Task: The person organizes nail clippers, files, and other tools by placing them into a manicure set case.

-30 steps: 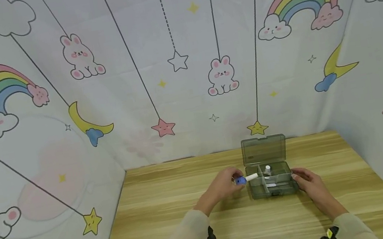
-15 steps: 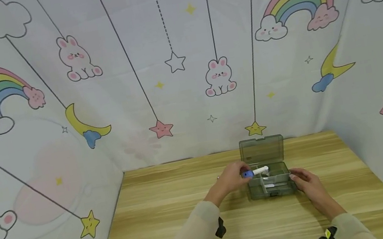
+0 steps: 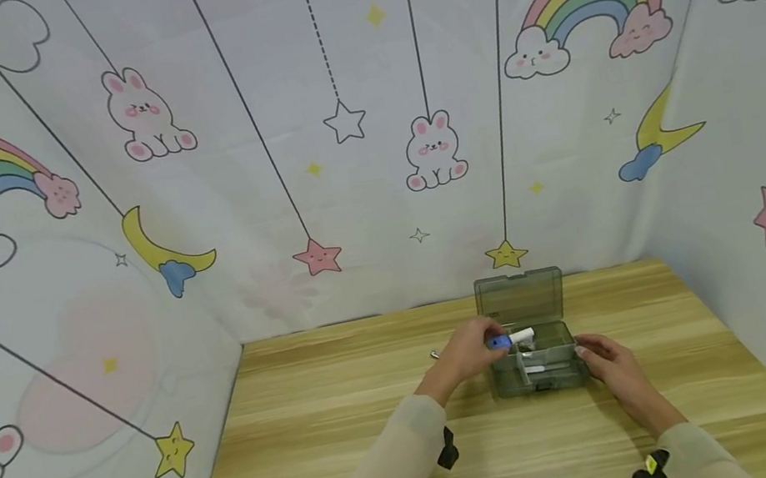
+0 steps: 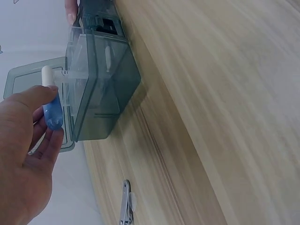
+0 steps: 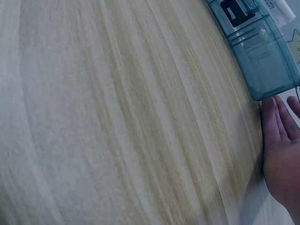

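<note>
My left hand (image 3: 464, 350) pinches a small blue tube with a white cap (image 4: 53, 111) between thumb and fingers. The tube lies nearly level over the left part of a translucent grey-green compartment box (image 3: 558, 379), its white end pointing right. The box's hinged lid (image 3: 521, 299) stands up at the back. Inside, a slim white item (image 3: 543, 368) lies in the front compartment; a small clear item sits behind it, partly covered by the tube. My right hand (image 3: 620, 373) rests against the box's right end, fingers fairly straight and fingertips at its wall.
A metal nail clipper (image 4: 125, 204) lies on the wooden table (image 3: 342, 449) left of the box, mostly behind my left hand in the head view. Cloth walls (image 3: 249, 168) with printed rabbits, stars and rainbows enclose the table at the back and sides.
My left hand has carried the tube slightly right and back, from beside the box's left edge to over its compartments. My right hand stays at the right end.
</note>
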Demonstrator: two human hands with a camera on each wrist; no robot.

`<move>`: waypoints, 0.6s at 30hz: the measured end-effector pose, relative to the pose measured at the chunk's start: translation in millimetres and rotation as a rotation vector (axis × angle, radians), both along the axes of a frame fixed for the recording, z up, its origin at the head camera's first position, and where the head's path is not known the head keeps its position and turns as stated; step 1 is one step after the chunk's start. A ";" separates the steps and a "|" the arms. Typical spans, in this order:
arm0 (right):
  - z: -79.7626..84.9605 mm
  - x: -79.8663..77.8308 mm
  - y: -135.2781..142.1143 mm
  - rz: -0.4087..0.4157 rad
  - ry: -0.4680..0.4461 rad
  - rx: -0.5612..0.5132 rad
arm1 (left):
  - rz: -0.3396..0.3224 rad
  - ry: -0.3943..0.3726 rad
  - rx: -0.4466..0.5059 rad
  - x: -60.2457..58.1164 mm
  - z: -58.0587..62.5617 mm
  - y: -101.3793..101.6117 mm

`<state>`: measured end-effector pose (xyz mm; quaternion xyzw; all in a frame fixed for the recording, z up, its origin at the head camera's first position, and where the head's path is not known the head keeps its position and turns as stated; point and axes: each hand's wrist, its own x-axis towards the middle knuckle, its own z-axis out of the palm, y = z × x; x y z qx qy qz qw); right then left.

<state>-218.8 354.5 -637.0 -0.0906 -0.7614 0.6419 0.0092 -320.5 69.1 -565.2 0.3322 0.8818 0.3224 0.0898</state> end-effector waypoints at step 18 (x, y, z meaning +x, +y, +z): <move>-0.7 -1.9 -0.2 -0.003 -0.005 0.000 | -0.019 0.084 0.030 7.0 -3.0 46.1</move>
